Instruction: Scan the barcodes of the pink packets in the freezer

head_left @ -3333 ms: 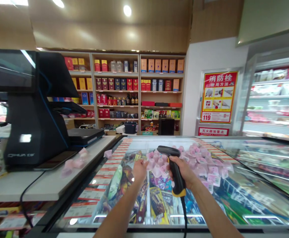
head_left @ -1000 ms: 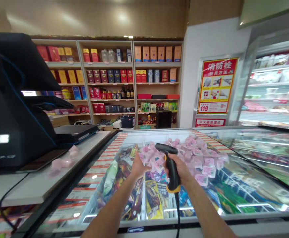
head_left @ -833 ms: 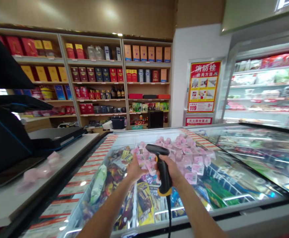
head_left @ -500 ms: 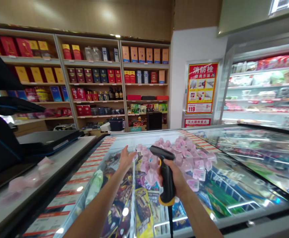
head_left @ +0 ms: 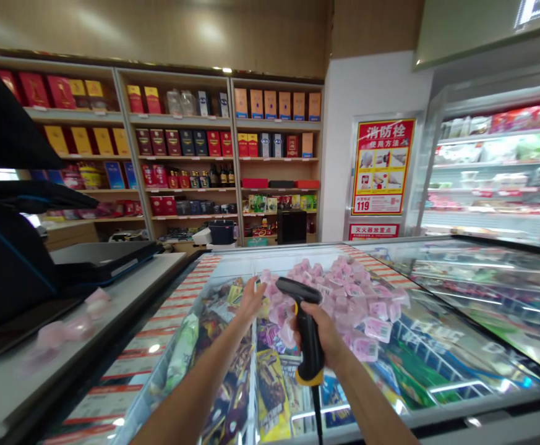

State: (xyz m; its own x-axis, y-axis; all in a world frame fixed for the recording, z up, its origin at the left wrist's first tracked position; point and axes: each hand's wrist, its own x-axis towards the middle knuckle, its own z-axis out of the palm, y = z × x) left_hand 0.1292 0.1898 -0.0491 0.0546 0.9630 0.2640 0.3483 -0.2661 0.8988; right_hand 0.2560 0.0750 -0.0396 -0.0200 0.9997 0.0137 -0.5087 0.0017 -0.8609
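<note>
My right hand (head_left: 320,327) is wrapped round the grip of a black and yellow barcode scanner (head_left: 307,337). The scanner is upright, its head towards the left, and a cable hangs from its base. At the left edge of a pile of small pink translucent packs (head_left: 344,296), my left hand (head_left: 251,300) reaches out with thumb and fingers apart. Its fingertips are close to the nearest packs; whether they touch cannot be made out. Several packs carry white barcode labels. The pile lies on the glass top of a chest freezer (head_left: 232,254).
Bagged frozen goods (head_left: 270,395) show in the freezer. On a counter (head_left: 158,278) to the left are more pink packs (head_left: 79,327) beside a dark machine (head_left: 10,247). Shelves (head_left: 181,117) of boxed goods stand behind, and a lit display fridge (head_left: 497,167) at right.
The left hand has moved slightly right relative to the freezer, closer to the pink packs, its fingers less spread. The scanner stays in the right hand, its head shifted a little left. The view has turned slightly left.
</note>
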